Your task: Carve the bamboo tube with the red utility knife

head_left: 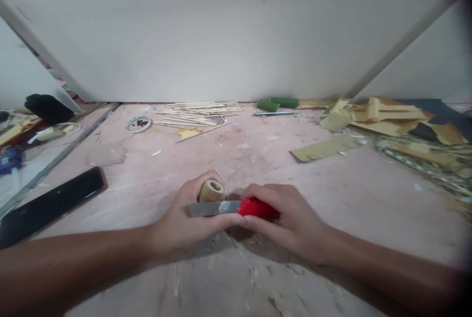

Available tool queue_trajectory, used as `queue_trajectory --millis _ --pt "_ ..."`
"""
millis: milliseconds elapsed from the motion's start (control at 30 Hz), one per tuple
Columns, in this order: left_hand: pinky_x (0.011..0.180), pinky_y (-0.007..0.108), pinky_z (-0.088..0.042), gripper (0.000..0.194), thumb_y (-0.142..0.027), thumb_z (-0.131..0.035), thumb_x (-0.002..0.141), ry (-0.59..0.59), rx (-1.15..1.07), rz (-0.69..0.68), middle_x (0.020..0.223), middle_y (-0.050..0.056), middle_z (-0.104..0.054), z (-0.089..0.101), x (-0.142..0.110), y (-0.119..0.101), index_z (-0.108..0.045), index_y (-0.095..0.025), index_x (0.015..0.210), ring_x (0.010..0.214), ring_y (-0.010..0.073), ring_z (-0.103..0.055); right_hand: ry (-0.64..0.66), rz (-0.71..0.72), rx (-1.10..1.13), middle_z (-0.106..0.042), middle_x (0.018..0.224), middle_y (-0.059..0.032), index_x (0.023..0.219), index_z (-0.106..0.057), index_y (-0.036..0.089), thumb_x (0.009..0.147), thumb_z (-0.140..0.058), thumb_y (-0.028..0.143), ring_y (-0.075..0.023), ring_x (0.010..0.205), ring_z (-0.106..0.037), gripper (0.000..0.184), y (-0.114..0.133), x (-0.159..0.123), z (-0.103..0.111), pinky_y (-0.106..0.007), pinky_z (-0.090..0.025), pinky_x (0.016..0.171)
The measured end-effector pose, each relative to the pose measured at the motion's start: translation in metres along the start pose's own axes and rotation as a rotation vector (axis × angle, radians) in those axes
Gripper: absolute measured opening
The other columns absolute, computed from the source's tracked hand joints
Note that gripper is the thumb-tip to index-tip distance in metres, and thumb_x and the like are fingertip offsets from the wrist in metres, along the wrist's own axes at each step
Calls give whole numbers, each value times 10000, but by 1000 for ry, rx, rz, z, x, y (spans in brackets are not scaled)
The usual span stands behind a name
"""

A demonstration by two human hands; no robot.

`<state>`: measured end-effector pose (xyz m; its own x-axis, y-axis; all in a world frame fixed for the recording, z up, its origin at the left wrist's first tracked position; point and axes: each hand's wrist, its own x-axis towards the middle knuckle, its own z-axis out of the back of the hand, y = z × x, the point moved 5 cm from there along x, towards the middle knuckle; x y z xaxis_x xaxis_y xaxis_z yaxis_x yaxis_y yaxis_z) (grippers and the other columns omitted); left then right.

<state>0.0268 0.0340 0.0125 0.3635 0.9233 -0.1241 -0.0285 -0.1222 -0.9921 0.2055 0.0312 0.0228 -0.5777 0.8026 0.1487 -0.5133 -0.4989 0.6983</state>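
Observation:
My left hand (188, 209) is closed around a short piece of bamboo (211, 189), its hollow end facing up. In my right hand (291, 214) is a knife with a red handle (256, 208) and a flat metal blade (206, 209). The blade points left and lies across the near side of the bamboo; whether its edge touches the bamboo I cannot tell. My left thumb reaches along below the blade, its tip at the front of the red handle. The fingers of my left hand are mostly hidden behind the bamboo.
Thin sticks (195, 113), a small round dish (138, 123) with dark bits and green rolls (278, 104) lie along the white wall (221, 37). A phone (55, 204) rests at left. Cut brown paper (391, 115) piles up at right. Shavings litter the near surface.

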Motion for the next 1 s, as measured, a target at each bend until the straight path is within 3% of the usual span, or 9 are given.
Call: queue_trajectory --millis 567,1000 --pt "555 179 -391 423 -313 -899 756 14 20 -78 659 -78 -523 0 3 -4 -498 -184 788 607 74 -471 5 -43 19 -669 751 12 860 -628 204 1012 -629 497 -145 675 -607 330 -1 2 -2 -269 -379 625" --pt "579 202 -373 389 -348 -856 818 106 8 -61 715 -68 -530 0 3 -1 -501 -193 853 635 86 -471 46 10 -71 -714 825 -15 957 -659 197 1025 -591 472 -168 721 -626 291 1 1 -3 -290 -370 661"
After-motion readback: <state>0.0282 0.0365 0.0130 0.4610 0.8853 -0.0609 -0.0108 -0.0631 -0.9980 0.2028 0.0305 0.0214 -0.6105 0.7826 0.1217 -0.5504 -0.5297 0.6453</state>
